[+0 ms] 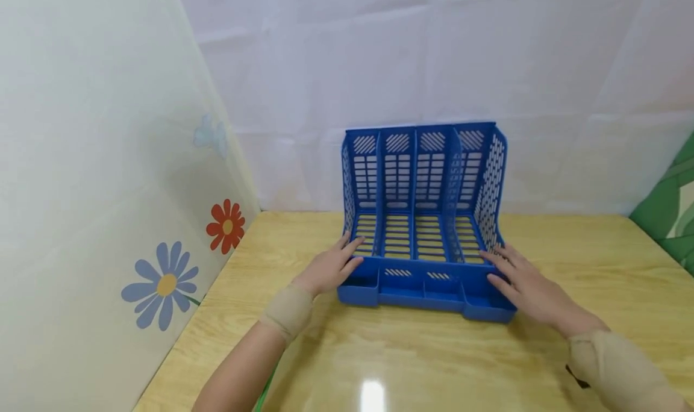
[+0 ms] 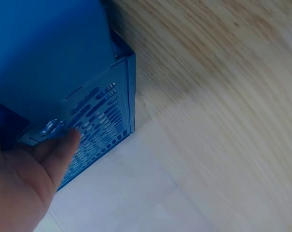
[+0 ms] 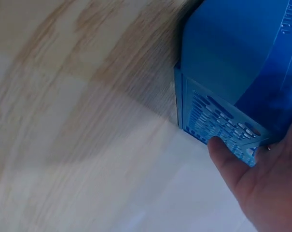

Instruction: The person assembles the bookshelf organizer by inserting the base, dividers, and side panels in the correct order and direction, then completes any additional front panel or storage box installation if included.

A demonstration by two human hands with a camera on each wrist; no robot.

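A blue plastic desk file organizer [image 1: 428,267] stands upright on the table, its open slots and low front tray facing me. My left hand [image 1: 328,268] grips its left side near the front, thumb over the tray's corner. In the left wrist view, a finger lies along the outside of the perforated side wall [image 2: 95,113]. On the right side, my right hand [image 1: 528,288] holds the matching front corner, with thumb and forefinger reaching over the edge. The right wrist view shows a finger against the outer perforated wall [image 3: 213,118]. Some fingertips are hidden behind the plastic.
The wood-grain table [image 1: 423,358] runs back to a white cloth backdrop [image 1: 303,99] close behind the organizer. A pale panel [image 1: 97,129] with flower pictures borders the left side. A green strip [image 1: 267,388] shows beside my left forearm.
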